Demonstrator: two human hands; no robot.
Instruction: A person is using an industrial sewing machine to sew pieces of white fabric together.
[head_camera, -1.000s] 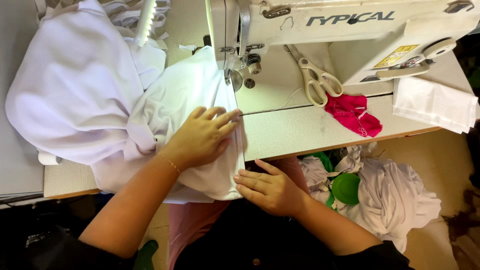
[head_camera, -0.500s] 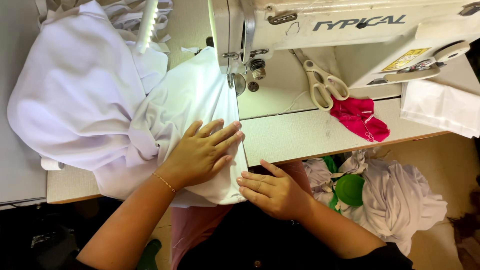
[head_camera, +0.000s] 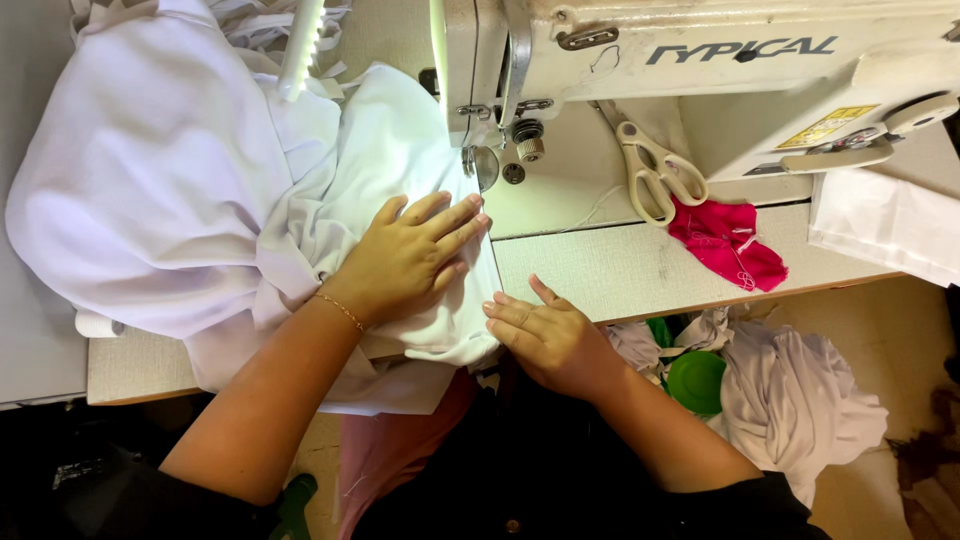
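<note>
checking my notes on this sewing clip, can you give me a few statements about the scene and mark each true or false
1. The left hand lies flat on the white fabric. True.
2. The right hand holds the scissors. False: the scissors lie untouched on the sewing machine bed; the right hand is at the fabric's edge by the table front.
3. A pink cloth scrap lies beside the scissors. True.
4. The left wrist is bare. False: it wears a thin gold bracelet.
</note>
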